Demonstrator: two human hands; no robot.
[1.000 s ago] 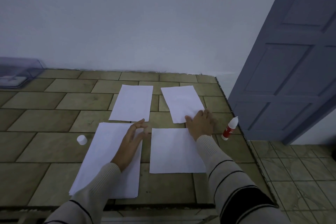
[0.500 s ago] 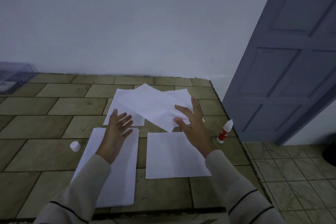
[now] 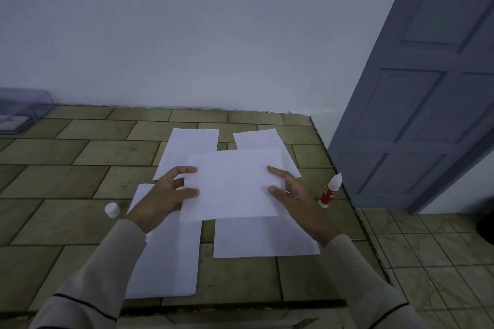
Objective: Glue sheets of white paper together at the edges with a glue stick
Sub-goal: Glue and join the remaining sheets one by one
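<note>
Lots of bare tiled table (image 3: 66,181) on the left, right out to the side of the picture. Much less room on the right: table edge just past the glue bottle (image 3: 330,191), then a drop to the floor (image 3: 427,248). Front edge close under the paper stack (image 3: 165,262). Back edge tight against the white wall (image 3: 213,35).

Far left at the back, a clear plastic box (image 3: 21,112). Small white cap (image 3: 112,210) lying just left of the paper stack, well apart from the glue bottle. Behind the stack, the far left sheet (image 3: 187,147), flat. Next to it, across a thin gap, the far right sheet (image 3: 256,139). Near right sheet (image 3: 267,238) flat beside the stack, a strip of tile between them. Glue bottle upright, bare pointed tip up. Blue-grey door (image 3: 427,115) past the right edge.

Held sheet (image 3: 232,184) in the middle, over the other papers, hiding a bit of each. Left hand (image 3: 163,195) at its left edge, thumb on top, fingers curled, pinching the paper. Right hand (image 3: 296,197) at its right edge, thumb and first finger on top, other fingers hidden under the paper, pinching too.
</note>
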